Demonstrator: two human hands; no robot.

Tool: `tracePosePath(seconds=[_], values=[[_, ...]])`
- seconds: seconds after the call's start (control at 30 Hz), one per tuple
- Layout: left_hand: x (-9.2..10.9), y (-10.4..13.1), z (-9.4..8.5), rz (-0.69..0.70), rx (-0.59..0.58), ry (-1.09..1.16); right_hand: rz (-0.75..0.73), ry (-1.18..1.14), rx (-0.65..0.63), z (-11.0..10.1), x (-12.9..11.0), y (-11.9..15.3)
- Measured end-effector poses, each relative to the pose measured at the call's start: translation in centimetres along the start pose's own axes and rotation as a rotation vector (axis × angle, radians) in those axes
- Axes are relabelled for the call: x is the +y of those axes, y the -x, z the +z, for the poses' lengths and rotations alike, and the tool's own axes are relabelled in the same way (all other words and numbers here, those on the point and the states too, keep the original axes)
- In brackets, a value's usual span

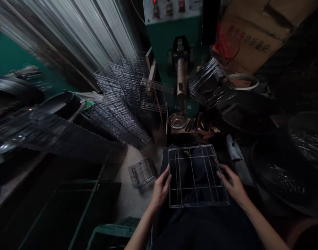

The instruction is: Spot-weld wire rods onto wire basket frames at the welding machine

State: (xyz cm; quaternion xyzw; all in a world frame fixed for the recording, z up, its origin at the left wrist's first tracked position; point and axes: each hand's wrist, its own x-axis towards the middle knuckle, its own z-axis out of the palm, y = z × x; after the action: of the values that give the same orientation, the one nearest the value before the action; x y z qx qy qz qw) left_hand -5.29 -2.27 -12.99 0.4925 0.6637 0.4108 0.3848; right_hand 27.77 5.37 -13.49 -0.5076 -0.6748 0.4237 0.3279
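Note:
Between my two hands, above my lap, is a rectangular wire rack (192, 170) with a thin frame and several crossing rods. My left hand (161, 186) grips its left edge, thumb and fingers closed on the wire. On the opposite edge, my right hand (233, 184) pinches the frame with its fingers. Beyond the rack stands a green machine (159, 45) with a metal arm (181, 76) pointing down toward me. A small round metal dish (177, 121) sits below that arm. Another small wire rack (142, 173) lies on the floor to the left.
Stacked wire panels (117, 104) stand left of the machine. More wire frames (211, 83) hang at its right. Dark tubs (281, 177) holding thin metal pieces are at the right. A cardboard box (247, 38) leans behind, and a green crate (109, 231) sits at lower left.

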Motion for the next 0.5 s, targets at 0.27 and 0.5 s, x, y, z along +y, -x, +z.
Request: tracePosePath(seconds=[0.27, 0.5], values=[[5.2, -5.8, -7.4, 0.111, -0.11, -0.147, 0.247, -0.389, -0.269, -1.3, -2.8, 1.9], [16.8, -14.8, -4.8, 0.171, -0.891, -0.3, 0.012, -0.467, -0.254, 0.8, -6.9, 3.5]])
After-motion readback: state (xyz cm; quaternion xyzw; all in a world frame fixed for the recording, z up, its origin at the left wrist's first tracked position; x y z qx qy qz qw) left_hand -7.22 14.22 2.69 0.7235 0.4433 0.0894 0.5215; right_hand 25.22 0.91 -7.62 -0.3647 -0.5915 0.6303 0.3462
